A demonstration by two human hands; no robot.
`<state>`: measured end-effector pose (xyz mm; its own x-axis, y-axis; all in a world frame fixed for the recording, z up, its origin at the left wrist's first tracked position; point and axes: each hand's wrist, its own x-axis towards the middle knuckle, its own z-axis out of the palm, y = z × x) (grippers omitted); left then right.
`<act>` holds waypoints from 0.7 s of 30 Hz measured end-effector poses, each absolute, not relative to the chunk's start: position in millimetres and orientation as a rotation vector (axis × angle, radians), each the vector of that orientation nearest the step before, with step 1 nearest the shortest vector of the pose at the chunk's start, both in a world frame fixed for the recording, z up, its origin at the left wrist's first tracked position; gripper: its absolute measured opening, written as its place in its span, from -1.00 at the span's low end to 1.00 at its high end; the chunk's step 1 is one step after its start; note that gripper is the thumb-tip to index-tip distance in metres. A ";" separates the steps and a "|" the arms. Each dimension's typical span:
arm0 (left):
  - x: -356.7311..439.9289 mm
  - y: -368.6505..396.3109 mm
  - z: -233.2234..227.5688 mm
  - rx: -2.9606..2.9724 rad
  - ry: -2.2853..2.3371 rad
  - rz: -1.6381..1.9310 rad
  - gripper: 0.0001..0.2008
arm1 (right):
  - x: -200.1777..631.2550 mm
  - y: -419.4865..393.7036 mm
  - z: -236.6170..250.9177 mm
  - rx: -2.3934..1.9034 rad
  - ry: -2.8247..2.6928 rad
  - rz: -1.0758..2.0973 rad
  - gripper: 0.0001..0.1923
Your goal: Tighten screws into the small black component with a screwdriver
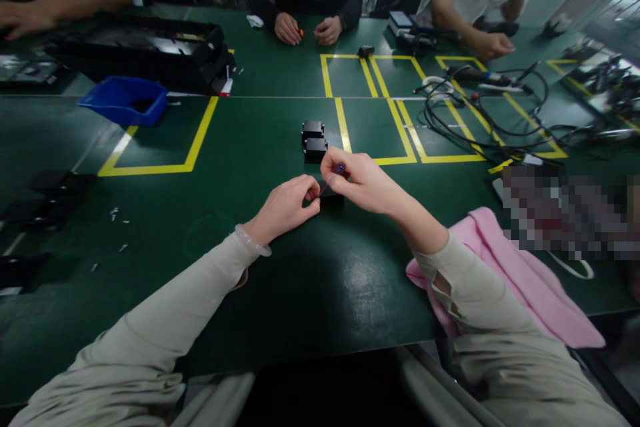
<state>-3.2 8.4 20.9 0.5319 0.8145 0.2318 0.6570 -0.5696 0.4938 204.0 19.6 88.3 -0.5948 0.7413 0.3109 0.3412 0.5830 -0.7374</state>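
Left hand (286,205) pinches w/ thumb + forefinger at the edge of a small black box-shaped part (331,197) lying on the dark green table (300,293). Right hand (361,181) is curled closed round a small purple-handled tool (341,168), tip down at the same part. Hands nearly touch over it. Just beyond: 2 more small black blocks (313,140), stacked one behind the other, beside a yellow tape line (343,125). Open table to the left and near edge. 1 pink cloth (520,280) by right forearm. 1 blue plastic tray (125,99) far left; black cables (480,120) far right. 3 other people sit at far edge.
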 end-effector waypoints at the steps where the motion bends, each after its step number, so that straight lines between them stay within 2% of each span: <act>1: -3.8 8.4 21.7 2.443 1.212 0.623 -0.97 | 204.6 20.6 87.3 -0.843 -2.185 0.844 -0.97; 9: -8.6 5.2 25.3 2.390 1.196 0.642 -0.96 | 210.1 24.0 81.2 -0.843 -1.955 0.824 -0.82; 17: -12.1 3.5 24.2 2.310 1.226 0.674 -0.92 | 219.8 25.4 73.7 -0.823 -1.967 0.928 -0.63; 21: -11.7 2.1 24.3 2.293 1.220 0.683 -0.93 | 229.8 25.3 72.2 -0.826 -1.798 0.874 -0.67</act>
<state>-11.7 2.1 24.3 0.4858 0.8479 0.2121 0.6241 -0.5064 0.5950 229.8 25.3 72.2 -0.3313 0.8298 0.4491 0.1593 0.5184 -0.8402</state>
